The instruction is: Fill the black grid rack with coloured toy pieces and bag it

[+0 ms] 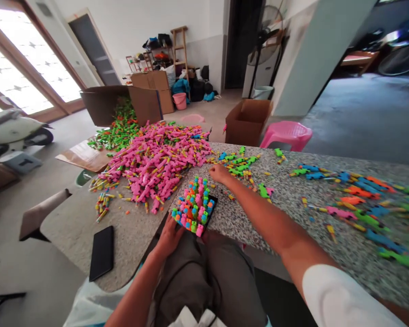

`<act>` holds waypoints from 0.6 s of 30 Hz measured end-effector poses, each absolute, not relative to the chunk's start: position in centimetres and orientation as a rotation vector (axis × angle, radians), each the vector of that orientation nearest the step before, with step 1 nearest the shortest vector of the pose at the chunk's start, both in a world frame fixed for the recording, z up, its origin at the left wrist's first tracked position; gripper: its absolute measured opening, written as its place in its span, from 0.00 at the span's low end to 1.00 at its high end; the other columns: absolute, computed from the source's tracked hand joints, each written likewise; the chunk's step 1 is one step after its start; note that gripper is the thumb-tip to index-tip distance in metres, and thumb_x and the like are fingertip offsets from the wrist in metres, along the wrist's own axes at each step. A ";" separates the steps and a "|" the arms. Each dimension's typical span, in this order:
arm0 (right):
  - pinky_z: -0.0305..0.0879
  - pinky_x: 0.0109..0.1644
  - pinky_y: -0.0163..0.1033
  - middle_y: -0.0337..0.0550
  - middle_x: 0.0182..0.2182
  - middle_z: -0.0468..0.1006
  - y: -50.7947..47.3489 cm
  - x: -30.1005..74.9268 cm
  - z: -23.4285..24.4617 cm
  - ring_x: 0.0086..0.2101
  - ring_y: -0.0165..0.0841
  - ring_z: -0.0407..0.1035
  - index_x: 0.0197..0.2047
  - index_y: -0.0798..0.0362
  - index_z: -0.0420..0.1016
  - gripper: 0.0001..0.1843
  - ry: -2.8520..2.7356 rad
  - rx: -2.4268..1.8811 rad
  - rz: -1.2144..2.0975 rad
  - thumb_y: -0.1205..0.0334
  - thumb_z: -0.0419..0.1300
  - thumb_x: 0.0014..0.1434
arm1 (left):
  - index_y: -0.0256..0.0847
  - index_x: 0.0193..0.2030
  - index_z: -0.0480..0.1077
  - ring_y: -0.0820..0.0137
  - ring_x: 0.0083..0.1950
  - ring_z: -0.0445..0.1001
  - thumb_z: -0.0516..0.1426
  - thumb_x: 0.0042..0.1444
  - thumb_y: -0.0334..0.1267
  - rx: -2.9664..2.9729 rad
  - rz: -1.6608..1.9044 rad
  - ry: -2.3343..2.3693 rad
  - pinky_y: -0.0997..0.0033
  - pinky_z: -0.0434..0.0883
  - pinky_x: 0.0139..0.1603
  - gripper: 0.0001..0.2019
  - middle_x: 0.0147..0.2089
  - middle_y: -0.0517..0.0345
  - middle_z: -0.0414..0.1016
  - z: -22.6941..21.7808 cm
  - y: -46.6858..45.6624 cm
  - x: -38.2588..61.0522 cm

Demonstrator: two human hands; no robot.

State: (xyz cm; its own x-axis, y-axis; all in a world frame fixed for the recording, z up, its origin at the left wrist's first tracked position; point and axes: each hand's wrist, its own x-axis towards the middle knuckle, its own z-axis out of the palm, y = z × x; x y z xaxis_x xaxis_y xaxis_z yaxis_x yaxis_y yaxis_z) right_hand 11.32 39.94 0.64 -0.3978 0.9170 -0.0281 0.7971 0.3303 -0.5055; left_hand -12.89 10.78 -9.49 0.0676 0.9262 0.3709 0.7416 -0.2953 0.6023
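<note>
A dark tray (212, 210) is packed with small upright toy pieces (194, 206) in pink, green, orange and blue. It rests over my lap at the table's front edge. My left hand (170, 237) grips its near left side, the fingers partly hidden by it. Beyond the tray, my right hand (219, 173) is low over the stone tabletop, fingers curled together; whatever they hold is too small to make out. Just past that hand lie green and blue animal-shaped toys (240, 167) with yellow sticks. A large heap of pink toys (153, 159) spreads to the left.
Green toys spill from a cardboard box (145, 104) at the back left. A black phone-like slab (101, 253) lies on the left tabletop. Blurred rows of coloured toys (361, 195) cover the right. Behind the table stand an open carton (248, 120) and a pink stool (288, 134).
</note>
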 end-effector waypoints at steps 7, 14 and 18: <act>0.69 0.58 0.45 0.53 0.69 0.69 50.3 2.6 0.7 0.58 0.47 0.74 0.77 0.42 0.63 0.37 -2.537 -1.488 0.397 0.64 0.58 0.66 | 0.50 0.74 0.65 0.50 0.78 0.61 0.57 0.70 0.42 2.097 0.981 1.727 0.37 0.59 0.78 0.26 0.74 0.43 0.68 -10.0 10.1 -12.9; 0.67 0.59 0.46 0.58 0.64 0.74 52.4 1.8 0.3 0.58 0.50 0.73 0.72 0.49 0.71 0.29 -2.789 -1.401 0.283 0.64 0.55 0.69 | 0.52 0.78 0.57 0.52 0.80 0.57 0.58 0.70 0.43 2.122 0.900 1.737 0.35 0.57 0.79 0.31 0.75 0.45 0.66 -10.0 10.0 -13.1; 0.67 0.57 0.44 0.59 0.58 0.79 50.8 4.3 0.1 0.56 0.49 0.74 0.62 0.55 0.78 0.22 -2.893 -1.356 0.230 0.67 0.54 0.69 | 0.49 0.75 0.63 0.52 0.78 0.61 0.55 0.72 0.45 2.073 0.916 1.764 0.39 0.61 0.78 0.27 0.73 0.44 0.69 -10.0 9.9 -13.3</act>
